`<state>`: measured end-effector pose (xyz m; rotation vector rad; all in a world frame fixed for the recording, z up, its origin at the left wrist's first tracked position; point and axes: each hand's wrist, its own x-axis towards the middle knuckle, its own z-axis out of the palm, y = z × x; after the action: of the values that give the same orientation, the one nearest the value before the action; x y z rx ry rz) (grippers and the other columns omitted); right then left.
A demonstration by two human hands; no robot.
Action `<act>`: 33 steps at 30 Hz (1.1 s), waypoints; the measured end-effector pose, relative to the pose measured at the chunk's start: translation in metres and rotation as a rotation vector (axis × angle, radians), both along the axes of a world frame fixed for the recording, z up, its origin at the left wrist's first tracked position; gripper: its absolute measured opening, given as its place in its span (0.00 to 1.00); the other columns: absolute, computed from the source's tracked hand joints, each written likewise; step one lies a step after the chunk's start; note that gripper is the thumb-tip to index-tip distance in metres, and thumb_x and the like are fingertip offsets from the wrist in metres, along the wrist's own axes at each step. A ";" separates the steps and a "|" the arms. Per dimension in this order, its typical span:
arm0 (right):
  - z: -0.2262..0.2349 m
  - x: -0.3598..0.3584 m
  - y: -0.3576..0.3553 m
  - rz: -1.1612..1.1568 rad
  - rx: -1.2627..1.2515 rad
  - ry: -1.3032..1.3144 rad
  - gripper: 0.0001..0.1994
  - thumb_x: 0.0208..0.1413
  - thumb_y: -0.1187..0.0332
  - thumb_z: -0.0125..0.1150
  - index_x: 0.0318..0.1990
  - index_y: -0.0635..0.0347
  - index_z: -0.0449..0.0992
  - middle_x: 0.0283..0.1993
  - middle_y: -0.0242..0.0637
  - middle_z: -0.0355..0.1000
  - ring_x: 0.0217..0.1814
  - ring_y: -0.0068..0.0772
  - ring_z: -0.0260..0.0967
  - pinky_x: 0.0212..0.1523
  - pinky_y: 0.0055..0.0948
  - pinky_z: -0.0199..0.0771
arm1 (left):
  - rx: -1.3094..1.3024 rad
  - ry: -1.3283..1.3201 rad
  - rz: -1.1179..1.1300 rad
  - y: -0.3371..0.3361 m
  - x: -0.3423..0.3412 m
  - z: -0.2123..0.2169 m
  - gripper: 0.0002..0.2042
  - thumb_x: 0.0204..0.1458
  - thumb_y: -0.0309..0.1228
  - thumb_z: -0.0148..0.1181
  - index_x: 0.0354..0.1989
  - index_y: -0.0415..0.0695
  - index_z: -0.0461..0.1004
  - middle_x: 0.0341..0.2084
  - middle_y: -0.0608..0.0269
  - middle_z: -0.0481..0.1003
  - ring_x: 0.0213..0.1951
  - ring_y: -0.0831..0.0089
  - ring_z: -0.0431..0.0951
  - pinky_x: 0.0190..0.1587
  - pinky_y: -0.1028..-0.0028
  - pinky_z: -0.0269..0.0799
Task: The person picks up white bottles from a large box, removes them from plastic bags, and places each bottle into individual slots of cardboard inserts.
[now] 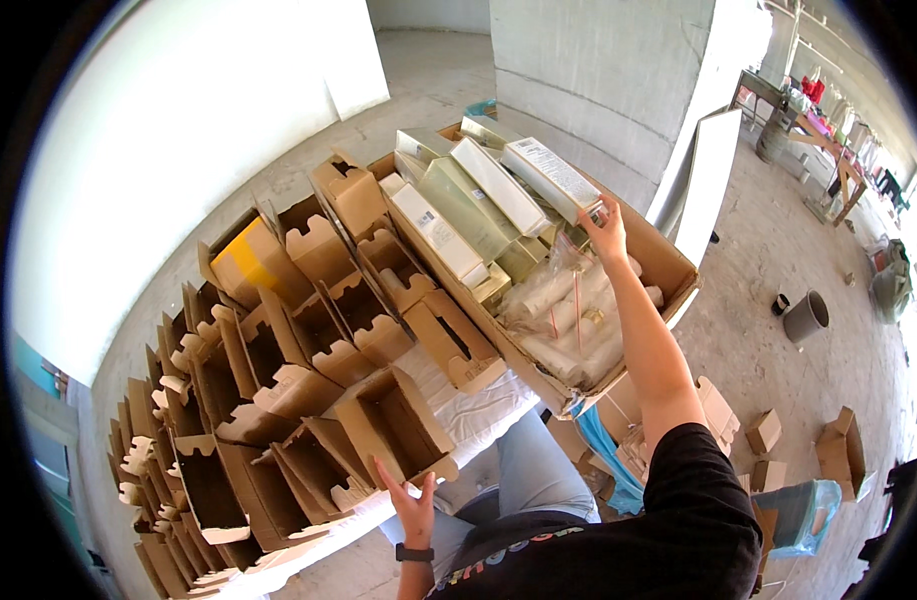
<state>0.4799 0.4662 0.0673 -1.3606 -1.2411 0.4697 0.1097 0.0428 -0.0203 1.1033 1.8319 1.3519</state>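
My right hand (pixel 605 232) reaches into a large open carton (pixel 673 275), its fingers closed on the near end of a long white box (pixel 551 168). More white and pale green boxes (pixel 468 205) lie beside it in the carton. Nearer to me in the same carton are clear plastic bags with white rolled or tubular pieces (pixel 578 325). My left hand (pixel 410 510) has its fingers apart at the near edge of an open, upright brown cardboard box (pixel 410 465). Its fingertips appear to touch that box. A dark band circles my left wrist.
Many open brown boxes (pixel 268 390) stand packed in rows on the left, on a white-covered table (pixel 498 400). Loose cardboard boxes (pixel 843 450), a grey bucket (pixel 806 316) and a plastic-wrapped blue item (pixel 803 515) are on the floor at right. A concrete pillar (pixel 598 90) rises behind the carton.
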 end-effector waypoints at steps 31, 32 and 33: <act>0.004 0.036 0.006 -0.215 -0.007 0.448 0.09 0.57 0.74 0.55 0.45 0.62 0.75 0.37 0.36 0.77 0.34 0.24 0.75 0.32 0.21 0.75 | -0.022 -0.004 0.011 0.003 0.004 0.007 0.47 0.50 0.32 0.66 0.72 0.45 0.37 0.71 0.51 0.42 0.70 0.52 0.49 0.62 0.46 0.56; 0.007 0.050 0.004 -0.277 0.032 0.487 0.09 0.58 0.73 0.55 0.45 0.62 0.75 0.37 0.36 0.77 0.34 0.24 0.74 0.31 0.21 0.74 | -0.014 -0.014 0.002 0.003 0.004 0.006 0.47 0.50 0.32 0.66 0.72 0.45 0.37 0.71 0.51 0.42 0.70 0.52 0.49 0.63 0.46 0.56; 0.017 0.053 -0.002 -0.336 0.070 0.531 0.09 0.58 0.73 0.55 0.44 0.62 0.75 0.37 0.36 0.77 0.34 0.23 0.74 0.30 0.21 0.73 | -0.006 -0.006 -0.007 0.004 0.002 0.005 0.47 0.50 0.32 0.66 0.72 0.45 0.37 0.71 0.51 0.42 0.70 0.52 0.48 0.63 0.46 0.56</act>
<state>0.5331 0.4646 0.0839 -1.2455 -0.5781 0.5013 0.1121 0.0468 -0.0157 1.1011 1.8250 1.3434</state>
